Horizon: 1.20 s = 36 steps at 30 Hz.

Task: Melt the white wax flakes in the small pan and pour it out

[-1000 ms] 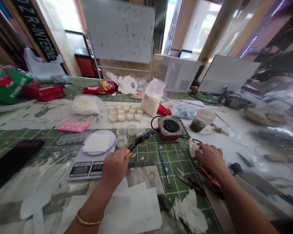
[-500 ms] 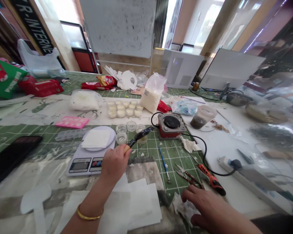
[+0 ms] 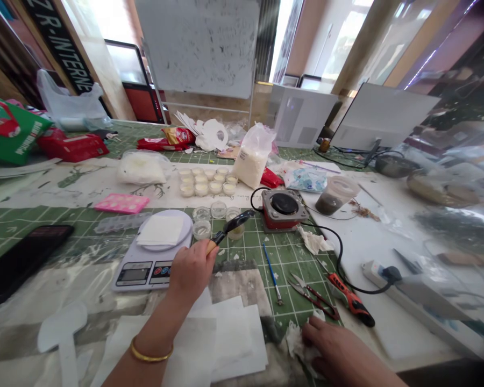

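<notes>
A: What's the left hand [image 3: 191, 271] doing?
B: Fingers [image 3: 197, 263] curled firmly round a wooden-handled spatula [image 3: 229, 228], its black head over a small clear cup [image 3: 236, 232] on the green cutting mat [image 3: 250, 255].
A: And the right hand [image 3: 334, 352]?
B: Fingers [image 3: 312, 328] loosely spread, resting on crumpled tissue [image 3: 296, 344] at the mat's lower edge, just below the scissors [image 3: 312, 295].

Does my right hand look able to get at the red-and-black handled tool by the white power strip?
Probably yes. Your right hand rests on crumpled white tissue just below the red-and-black handled tool, and nothing appears to block the way. The steel scissors with dark red handles lie beside it, not between.
</notes>
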Tool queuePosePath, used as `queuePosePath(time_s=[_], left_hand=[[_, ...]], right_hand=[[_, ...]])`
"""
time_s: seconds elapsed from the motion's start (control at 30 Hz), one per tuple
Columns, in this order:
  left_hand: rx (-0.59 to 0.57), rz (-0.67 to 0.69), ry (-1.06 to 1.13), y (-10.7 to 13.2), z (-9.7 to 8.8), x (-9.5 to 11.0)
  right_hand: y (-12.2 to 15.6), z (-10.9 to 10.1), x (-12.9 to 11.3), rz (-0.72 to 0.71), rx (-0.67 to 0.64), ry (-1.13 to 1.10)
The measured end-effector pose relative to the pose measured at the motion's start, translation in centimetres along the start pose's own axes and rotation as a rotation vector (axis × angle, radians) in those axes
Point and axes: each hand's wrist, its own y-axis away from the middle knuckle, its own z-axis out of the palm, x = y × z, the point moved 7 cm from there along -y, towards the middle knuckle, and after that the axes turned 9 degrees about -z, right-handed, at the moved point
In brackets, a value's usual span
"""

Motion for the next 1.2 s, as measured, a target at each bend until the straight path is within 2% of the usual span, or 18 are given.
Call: queuePosePath(time_s=[0.13,0.37,0.63,0.9,1.2], left_hand=[[0.041,0.021,0.007,0.0,-0.2,0.2],[0.002,-0.018,-0.038,0.1,0.3,-0.2],[0.065,0.027,-0.054,0.2,0.0,0.1],[-0.036,-0.063,0.095,0.1,0.4,-0.4],[0.009,-0.008,-0.017,0.2,0.2,-0.1]], right_hand=[[0.0,0.0,0.0,-0.005,-0.005,-0.008],[0.0,-0.2,-0.2,-0.003,0.008,-0.031],[-0.1,-0.3,-0.3,0.006,-0.006,-0.023],[-0.1,-0.1,0.0,-0.021,0.02,-0.037],[-0.4,-1.0,-0.5,-0.023,0.006,-0.034]])
